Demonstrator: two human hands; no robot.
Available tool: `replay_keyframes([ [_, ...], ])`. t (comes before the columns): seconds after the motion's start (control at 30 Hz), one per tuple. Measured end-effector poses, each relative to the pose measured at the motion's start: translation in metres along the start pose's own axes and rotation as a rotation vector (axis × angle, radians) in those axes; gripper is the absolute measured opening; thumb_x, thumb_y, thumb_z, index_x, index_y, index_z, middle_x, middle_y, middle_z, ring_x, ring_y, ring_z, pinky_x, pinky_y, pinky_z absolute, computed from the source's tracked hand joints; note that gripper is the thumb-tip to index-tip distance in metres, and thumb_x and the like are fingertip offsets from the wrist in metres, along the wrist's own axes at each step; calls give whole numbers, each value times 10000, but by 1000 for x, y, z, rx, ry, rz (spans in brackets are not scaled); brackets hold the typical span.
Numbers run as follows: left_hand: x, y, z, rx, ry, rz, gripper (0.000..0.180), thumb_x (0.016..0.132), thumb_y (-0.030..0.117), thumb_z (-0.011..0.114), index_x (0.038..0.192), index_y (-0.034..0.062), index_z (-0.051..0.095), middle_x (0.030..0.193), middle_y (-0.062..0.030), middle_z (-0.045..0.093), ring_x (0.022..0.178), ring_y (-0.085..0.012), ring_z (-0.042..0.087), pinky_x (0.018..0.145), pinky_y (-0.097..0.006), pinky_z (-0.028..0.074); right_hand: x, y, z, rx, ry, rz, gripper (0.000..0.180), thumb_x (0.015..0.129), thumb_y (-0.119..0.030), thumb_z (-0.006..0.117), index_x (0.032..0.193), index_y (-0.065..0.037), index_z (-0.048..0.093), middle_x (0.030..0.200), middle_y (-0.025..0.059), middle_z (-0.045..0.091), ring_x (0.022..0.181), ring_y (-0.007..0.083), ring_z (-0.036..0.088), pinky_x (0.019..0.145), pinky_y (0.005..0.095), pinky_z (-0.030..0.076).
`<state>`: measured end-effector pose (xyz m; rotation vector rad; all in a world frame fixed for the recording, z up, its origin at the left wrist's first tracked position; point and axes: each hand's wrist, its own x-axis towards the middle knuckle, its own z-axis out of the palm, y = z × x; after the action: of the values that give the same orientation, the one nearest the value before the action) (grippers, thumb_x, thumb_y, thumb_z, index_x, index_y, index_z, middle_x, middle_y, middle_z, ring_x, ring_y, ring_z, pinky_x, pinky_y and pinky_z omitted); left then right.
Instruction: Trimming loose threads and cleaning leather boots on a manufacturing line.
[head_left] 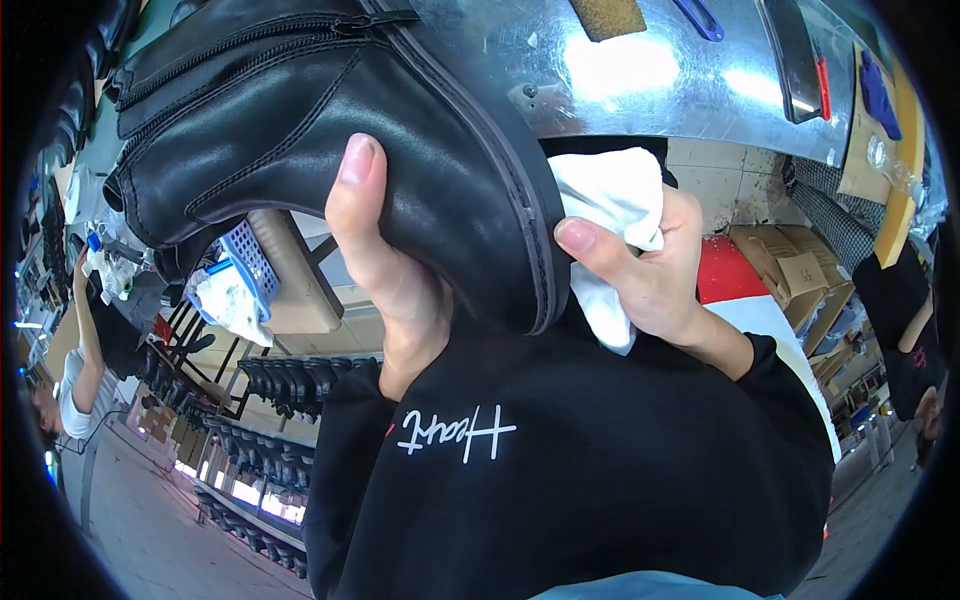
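A black leather ankle boot is held up in front of my chest, lying on its side. Its zipper runs along the top edge, and the dark sole faces right. My left hand grips the boot from below, its thumb pressed on the leather upper; the other fingers are hidden behind it. In my right hand is a bunched white cloth, up against the toe end of the sole. The right thumb tip touches the sole edge.
Beyond the boot is a shiny metal worktable with a brown sponge pad, a blue tool and a dark flat object. A blue basket stands left, cardboard boxes right. Racked boots and other people are around.
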<state>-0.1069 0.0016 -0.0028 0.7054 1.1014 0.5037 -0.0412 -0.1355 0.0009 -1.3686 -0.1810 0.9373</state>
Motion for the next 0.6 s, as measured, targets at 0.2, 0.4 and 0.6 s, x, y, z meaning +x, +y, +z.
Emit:
replay_keyframes([
  [0.2,-4,0,-2,-10,0,27,784,804,516,535,1355,-31,424,1266,-251,533,1148,-342,556,995,-428,449,-2,-2,0,-11,-8,-2,294,836,-157,745,1040,42,671,864,59,694,763,67,610,662,207,465],
  [0.4,-4,8,0,145,-28,302,624,764,275,644,1285,-29,483,1190,-168,568,1051,-261,568,963,-368,433,3,-9,-6,-204,-58,-58,235,852,-135,720,1008,35,676,844,58,694,737,79,619,649,210,468],
  [0.6,-6,21,-6,422,-105,520,559,724,109,734,1224,-40,533,1145,-129,590,991,-212,578,921,-326,434,5,-10,-6,-281,-54,-119,180,848,-111,709,953,31,675,783,65,678,679,99,618,605,228,463],
])
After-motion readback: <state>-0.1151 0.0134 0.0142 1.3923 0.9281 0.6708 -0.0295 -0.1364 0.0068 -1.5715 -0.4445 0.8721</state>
